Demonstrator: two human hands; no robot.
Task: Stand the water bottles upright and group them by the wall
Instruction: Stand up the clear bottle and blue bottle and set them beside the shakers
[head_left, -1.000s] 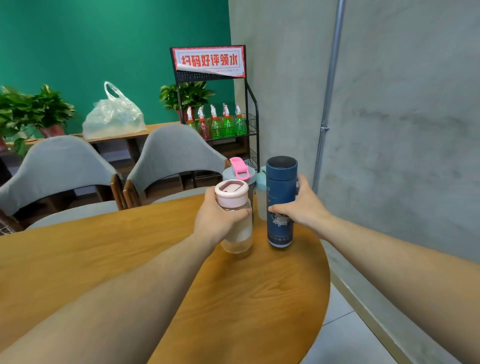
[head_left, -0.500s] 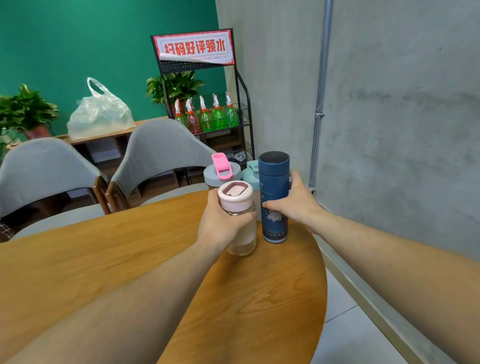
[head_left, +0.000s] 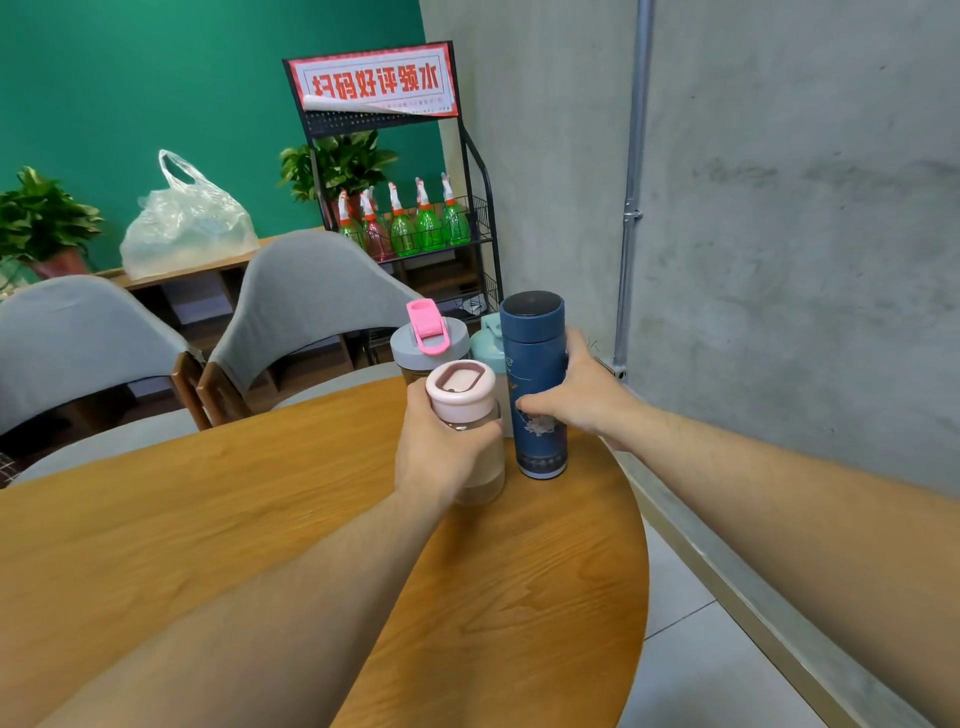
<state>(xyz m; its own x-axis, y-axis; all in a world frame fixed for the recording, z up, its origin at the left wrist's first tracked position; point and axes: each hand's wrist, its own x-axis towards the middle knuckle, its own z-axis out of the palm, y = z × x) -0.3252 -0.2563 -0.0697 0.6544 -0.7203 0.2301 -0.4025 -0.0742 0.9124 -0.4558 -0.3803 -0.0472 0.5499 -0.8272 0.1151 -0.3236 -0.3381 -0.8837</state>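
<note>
Several water bottles stand upright at the far right of the round wooden table (head_left: 519, 571), close to the grey concrete wall (head_left: 779, 260). My left hand (head_left: 441, 452) grips a clear bottle with a pink lid (head_left: 460, 387). My right hand (head_left: 582, 400) is wrapped around a tall dark blue flask (head_left: 535, 364) standing just to its right. Behind them stand a bottle with a grey lid and pink flip cap (head_left: 428, 335) and a pale teal bottle (head_left: 488, 345), mostly hidden.
Two grey chairs (head_left: 306, 296) sit at the table's far side. Behind them is a black rack with green spray bottles (head_left: 415, 223) and a red sign, a plastic bag (head_left: 187, 223) on a wooden shelf, and potted plants. A metal pipe (head_left: 631, 182) runs down the wall.
Both hands keep their grip on the same bottles. The pink-lidded bottle and blue flask stay close together; the view has shifted slightly.
</note>
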